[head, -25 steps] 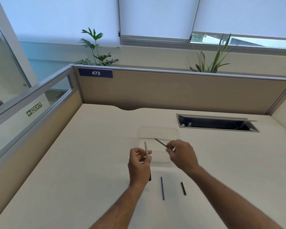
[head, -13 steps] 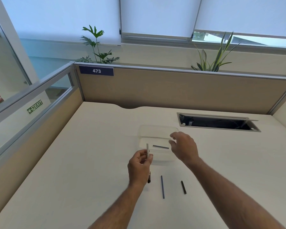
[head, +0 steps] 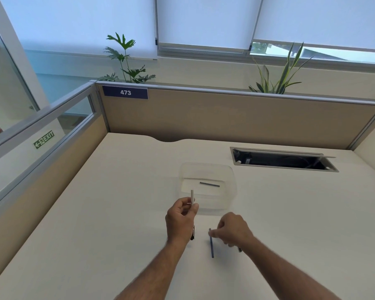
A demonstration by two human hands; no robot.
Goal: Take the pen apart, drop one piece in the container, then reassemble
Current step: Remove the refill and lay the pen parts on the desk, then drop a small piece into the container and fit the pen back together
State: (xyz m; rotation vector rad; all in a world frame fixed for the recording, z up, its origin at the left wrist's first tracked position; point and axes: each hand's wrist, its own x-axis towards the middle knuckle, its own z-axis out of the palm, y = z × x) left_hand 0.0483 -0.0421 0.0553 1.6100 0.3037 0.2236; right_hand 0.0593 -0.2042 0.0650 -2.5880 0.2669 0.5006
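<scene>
Now reassembly begins; one piece lies in the container.
Left hand holds the white barrel; right hand pinches the blue refill, which must go inside.

right hand blurred | hides black piece | grip unclear

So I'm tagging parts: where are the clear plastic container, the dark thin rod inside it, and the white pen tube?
clear plastic container [head: 233, 192]: head view, right wall.
dark thin rod [head: 209, 184]: head view, mid-length.
white pen tube [head: 192, 194]: head view, upper end above the left hand.
</scene>
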